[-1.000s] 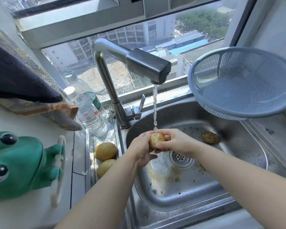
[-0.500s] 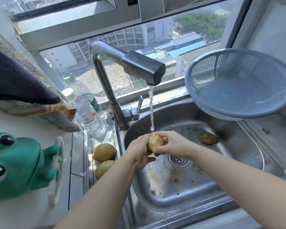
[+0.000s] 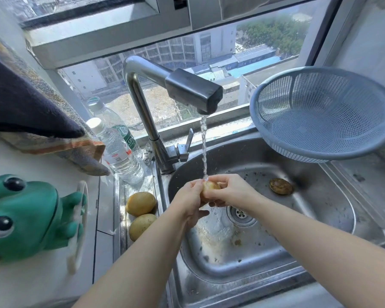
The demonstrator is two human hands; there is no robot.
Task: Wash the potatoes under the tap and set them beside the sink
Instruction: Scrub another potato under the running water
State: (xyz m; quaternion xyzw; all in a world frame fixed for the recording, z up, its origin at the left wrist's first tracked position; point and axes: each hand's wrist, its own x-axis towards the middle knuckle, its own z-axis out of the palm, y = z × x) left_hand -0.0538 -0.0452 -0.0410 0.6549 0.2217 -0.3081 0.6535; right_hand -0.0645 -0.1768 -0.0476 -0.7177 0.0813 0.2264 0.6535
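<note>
Potato [image 3: 210, 187] under tap [image 3: 193, 92] stream | left hand [image 3: 190, 200], right hand [image 3: 231, 191] grip it | sink [image 3: 316, 221] walls well apart

The held potato [image 3: 210, 186] is pale yellow-tan. The farther ledge potato [image 3: 141, 203] and the nearer ledge potato [image 3: 142, 226] are a duller yellow-brown. The sink [image 3: 320, 218] is silvery steel flecked with brown dirt. The tap [image 3: 142, 107] is silver with a dark grey spout. The colander [image 3: 320, 114] is grey-blue with a fine mesh pattern. The frog figure [image 3: 25, 216] is green with black-and-white eyes. A navy cloth [image 3: 20, 103] covers a speckled towel [image 3: 76, 147] striped in orange. The rear bottle [image 3: 120, 127] has a green label, and the front bottle [image 3: 118, 152] a red-and-white one.
</note>
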